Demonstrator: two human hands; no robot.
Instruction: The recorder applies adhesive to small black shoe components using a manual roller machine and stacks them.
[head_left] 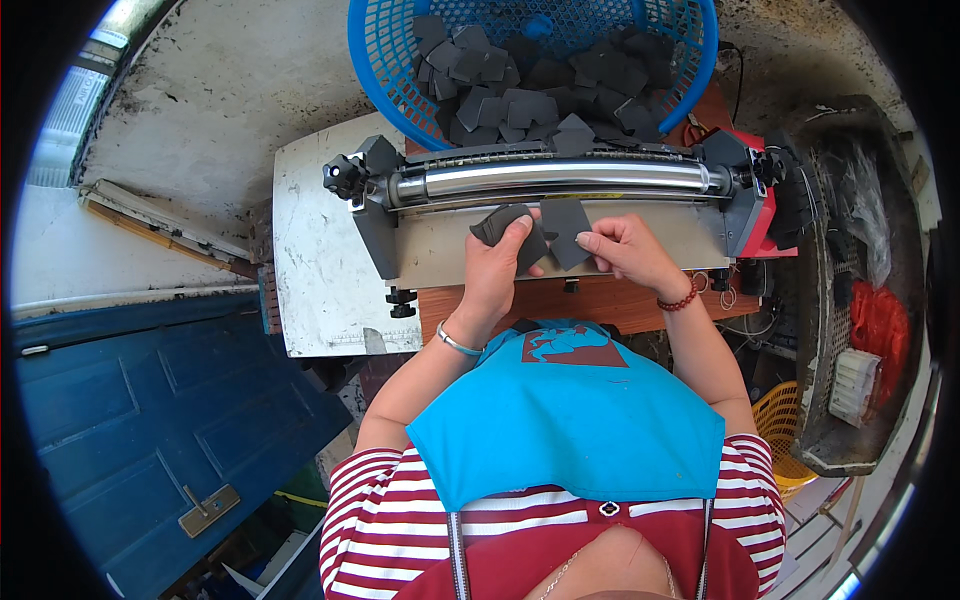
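My left hand (500, 260) is closed round a small stack of dark grey sheet pieces (497, 224), its thumb lying on top. My right hand (630, 252) pinches one flat dark grey piece (566, 232) at its right edge between thumb and fingers. Both hands are over the beige feed plate (430, 240) of a roller machine. Just beyond them runs its shiny metal roller (560, 178), held between grey end blocks with black knobs. The single piece reaches up close to the roller; whether it touches cannot be made out.
Behind the machine stands a blue plastic basket (374, 70) heaped with dark grey pieces (540, 100). At left are a white board (320, 230) and a blue door (130, 420). On the right are a grimy metal trough (815, 400), a red bag (880, 330) and a yellow basket (785, 440).
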